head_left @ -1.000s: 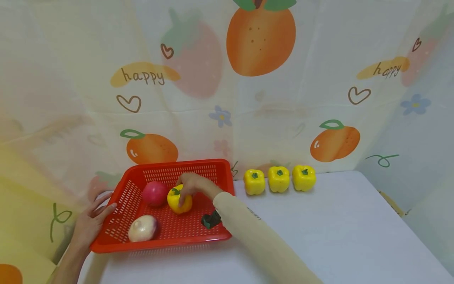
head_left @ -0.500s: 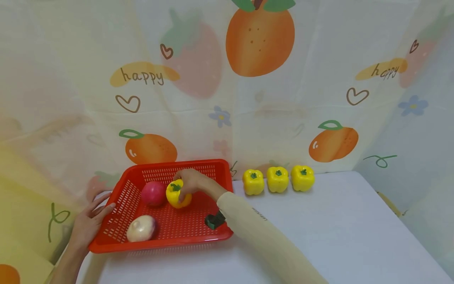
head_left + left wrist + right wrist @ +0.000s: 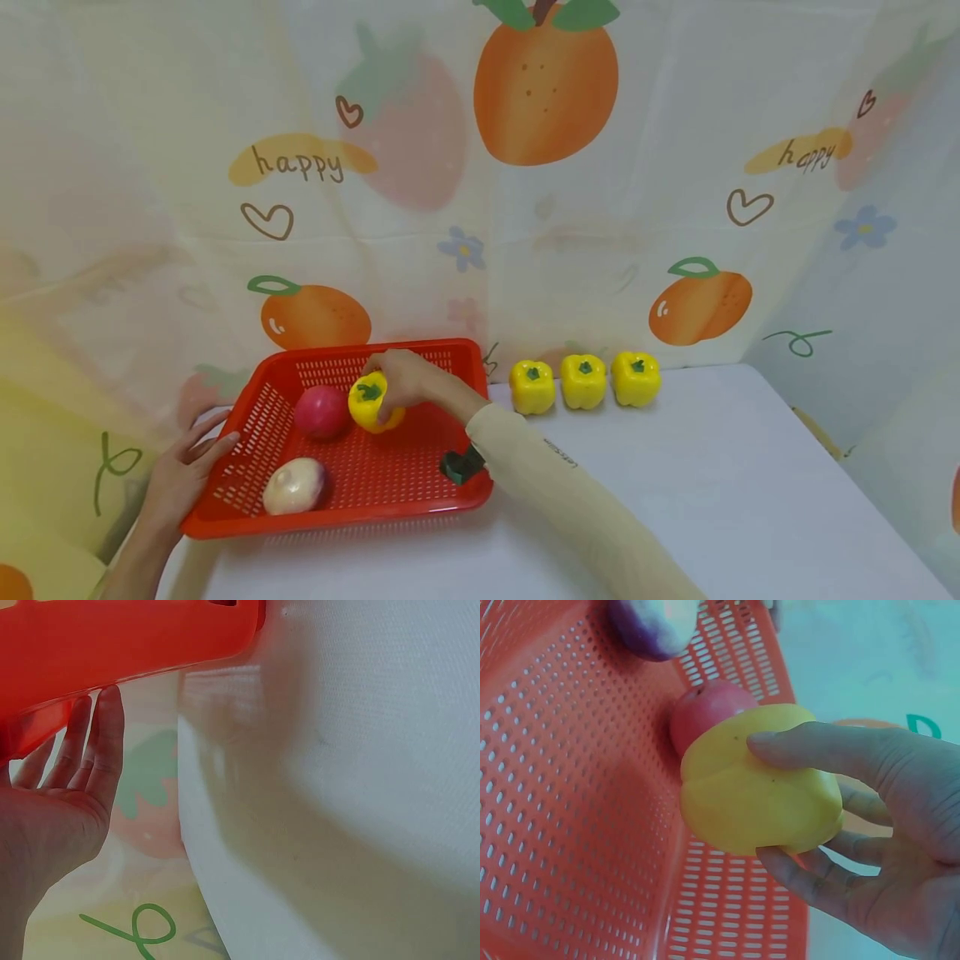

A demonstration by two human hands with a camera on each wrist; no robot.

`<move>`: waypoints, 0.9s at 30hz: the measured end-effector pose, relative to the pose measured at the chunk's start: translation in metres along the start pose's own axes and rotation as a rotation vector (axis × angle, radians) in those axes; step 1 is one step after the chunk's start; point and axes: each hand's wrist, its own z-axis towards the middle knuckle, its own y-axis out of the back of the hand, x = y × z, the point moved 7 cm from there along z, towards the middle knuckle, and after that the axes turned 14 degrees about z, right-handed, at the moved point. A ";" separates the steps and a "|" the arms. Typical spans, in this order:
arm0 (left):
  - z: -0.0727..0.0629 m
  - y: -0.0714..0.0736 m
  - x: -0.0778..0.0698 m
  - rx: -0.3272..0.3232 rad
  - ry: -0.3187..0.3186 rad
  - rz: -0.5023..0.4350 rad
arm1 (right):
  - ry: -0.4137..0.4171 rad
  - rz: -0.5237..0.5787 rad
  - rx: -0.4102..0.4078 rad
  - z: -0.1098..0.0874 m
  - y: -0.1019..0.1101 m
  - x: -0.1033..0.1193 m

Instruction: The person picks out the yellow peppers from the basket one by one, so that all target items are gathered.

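In the head view my right hand (image 3: 405, 382) grips a yellow bell pepper (image 3: 366, 403) inside the red plastic basket (image 3: 337, 523). Thumb and fingers hold opposite sides of the pepper (image 3: 750, 787) in the right wrist view, and its smooth underside faces that camera. Beside it sit a pinkish-red round fruit (image 3: 322, 412) and a round white-and-purple vegetable (image 3: 294, 486). My left hand (image 3: 183, 475) holds the basket's left rim, the thumb over the edge. From the left wrist, the fingers (image 3: 109, 742) reach up to the rim's underside; the thumb is hidden there.
Three yellow bell peppers (image 3: 583, 382) stand in a row on the white table (image 3: 660, 483), right of the basket. A fruit-printed cloth (image 3: 570, 250) hangs behind. A dark strap-like piece (image 3: 459, 465) shows at my right wrist. The table's edge (image 3: 862, 483) slopes away at right.
My right hand has raised the yellow bell pepper slightly toward the back of the basket, and its stem tilts more toward the head camera. The left hand stays on the rim.
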 end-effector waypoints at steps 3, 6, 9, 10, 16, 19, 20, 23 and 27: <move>0.000 0.000 0.001 0.000 -0.001 0.006 | 0.004 0.002 -0.004 -0.003 0.002 0.002; 0.001 0.000 0.001 -0.002 -0.005 0.008 | 0.011 -0.001 -0.007 -0.005 0.005 0.004; 0.001 0.000 0.002 -0.004 -0.004 0.009 | 0.018 -0.003 -0.005 -0.007 0.008 0.004; 0.001 0.000 0.002 -0.005 -0.001 -0.004 | 0.020 -0.002 -0.004 -0.007 0.009 0.004; 0.001 0.000 0.002 -0.008 0.011 -0.013 | 0.056 0.054 -0.003 -0.012 0.017 0.003; 0.001 0.000 0.002 -0.011 0.010 0.011 | 0.085 0.079 -0.012 -0.014 0.022 0.003; 0.001 0.000 0.002 -0.010 0.011 0.008 | 0.092 0.092 -0.015 -0.015 0.024 0.003; 0.002 0.000 0.004 -0.009 0.013 0.013 | 0.112 0.110 -0.022 -0.017 0.029 0.002; 0.002 0.001 0.004 -0.009 0.010 0.007 | 0.134 0.082 -0.016 -0.020 0.033 0.002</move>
